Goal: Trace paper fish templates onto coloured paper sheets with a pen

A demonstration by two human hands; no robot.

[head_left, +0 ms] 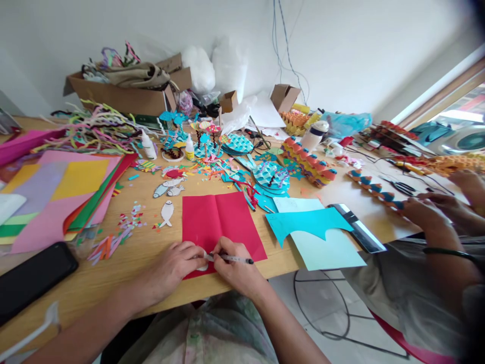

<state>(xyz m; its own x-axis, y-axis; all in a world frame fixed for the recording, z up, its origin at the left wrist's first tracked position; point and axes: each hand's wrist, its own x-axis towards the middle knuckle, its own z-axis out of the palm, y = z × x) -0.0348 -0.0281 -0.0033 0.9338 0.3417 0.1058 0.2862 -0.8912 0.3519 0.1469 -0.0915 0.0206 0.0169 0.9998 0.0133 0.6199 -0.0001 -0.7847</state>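
Note:
A sheet of red paper with a fold down its middle lies at the table's front edge. On its lower left part my left hand presses a small white paper cutout flat with bent fingers. The cutout is mostly covered, so its full shape is hidden. My right hand grips a pen, its tip end close to the cutout and to my left fingertips. White paper fish and several coloured paper fish lie just behind my left hand.
Left are stacked coloured papers, paper strips and a black phone. Glue bottles and egg-carton crafts stand behind. Right are blue paper, a metal ruler and a co-worker's hands on an egg-carton strip.

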